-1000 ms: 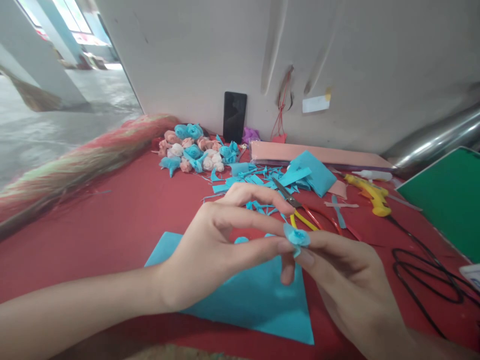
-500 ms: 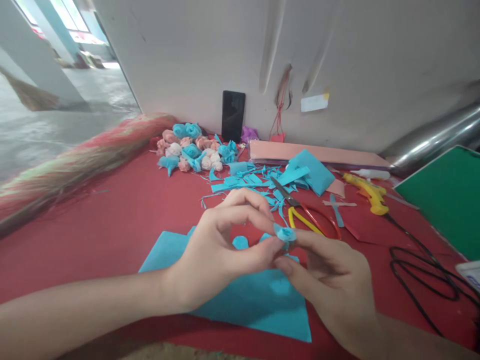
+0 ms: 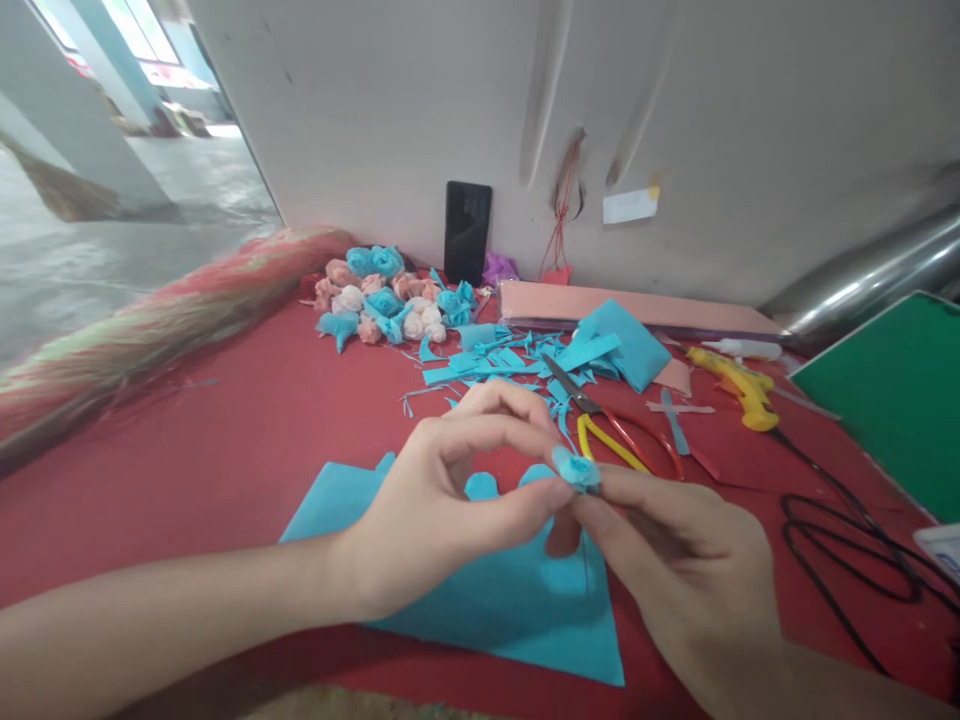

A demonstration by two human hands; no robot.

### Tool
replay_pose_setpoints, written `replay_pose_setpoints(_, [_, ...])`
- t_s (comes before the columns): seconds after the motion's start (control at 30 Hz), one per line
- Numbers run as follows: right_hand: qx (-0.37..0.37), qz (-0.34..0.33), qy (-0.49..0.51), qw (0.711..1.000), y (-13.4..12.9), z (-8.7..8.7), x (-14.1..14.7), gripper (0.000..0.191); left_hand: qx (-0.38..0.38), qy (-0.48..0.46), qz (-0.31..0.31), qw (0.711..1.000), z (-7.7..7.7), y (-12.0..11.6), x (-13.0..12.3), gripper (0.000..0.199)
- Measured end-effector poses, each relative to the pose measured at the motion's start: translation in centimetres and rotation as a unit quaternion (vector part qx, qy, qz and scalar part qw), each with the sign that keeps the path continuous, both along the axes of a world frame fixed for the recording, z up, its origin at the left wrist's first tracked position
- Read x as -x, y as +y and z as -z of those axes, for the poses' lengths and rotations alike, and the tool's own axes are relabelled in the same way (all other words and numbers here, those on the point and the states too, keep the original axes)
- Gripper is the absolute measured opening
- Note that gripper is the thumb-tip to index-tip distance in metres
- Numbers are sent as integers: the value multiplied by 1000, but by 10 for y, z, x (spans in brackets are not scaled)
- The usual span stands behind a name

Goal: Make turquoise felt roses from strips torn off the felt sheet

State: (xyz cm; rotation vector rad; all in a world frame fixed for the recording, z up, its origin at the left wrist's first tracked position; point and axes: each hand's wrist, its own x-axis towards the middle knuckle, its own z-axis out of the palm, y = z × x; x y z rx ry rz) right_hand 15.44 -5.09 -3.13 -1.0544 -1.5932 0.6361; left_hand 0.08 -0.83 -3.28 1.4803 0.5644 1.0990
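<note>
A small rolled blue crepe-paper flower (image 3: 577,470) is pinched between my two hands above the table. My left hand (image 3: 465,490) grips its left side between thumb and fingertips. From the right, my right hand (image 3: 667,550) closes on its base with thumb and index finger. Some of the fingertips are hidden behind the flower. Beneath both hands lies a blue paper sheet (image 3: 495,610), with rounded blue petal pieces (image 3: 481,486) at its far edge. Scissors (image 3: 600,410) with red and yellow handles rest just beyond my hands.
Finished paper flowers (image 3: 382,300) are piled at the back left, near a black phone (image 3: 466,232) leaning on the wall. Blue scraps (image 3: 495,360) lie mid-table. A yellow glue gun (image 3: 739,385) with a black cord (image 3: 832,540) lies right, by a green board (image 3: 892,400).
The flower has shifted slightly right and turned in my fingers. My right hand has moved a little right and down, its thumb now up against the flower's base.
</note>
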Motion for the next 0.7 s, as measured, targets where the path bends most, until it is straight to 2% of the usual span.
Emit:
replay_pose_setpoints(0.2, [-18, 0, -12, 1000, 1, 1, 0, 22, -2, -9, 12, 1000, -3, 0, 0, 11])
replay_pose_setpoints(0.3, [-38, -15, -16, 999, 1, 3, -1, 21, -27, -7, 11, 1000, -2, 1, 1, 9])
replay_pose_setpoints(0.53, [-137, -60, -64, 987, 2, 4, -6, 16, -160, 28, -9, 987, -6, 1, 3, 13])
replay_pose_setpoints(0.7, [-174, -57, -86, 979, 3, 2, -7, 18, -231, 29, -4, 972, -12, 2, 2, 14])
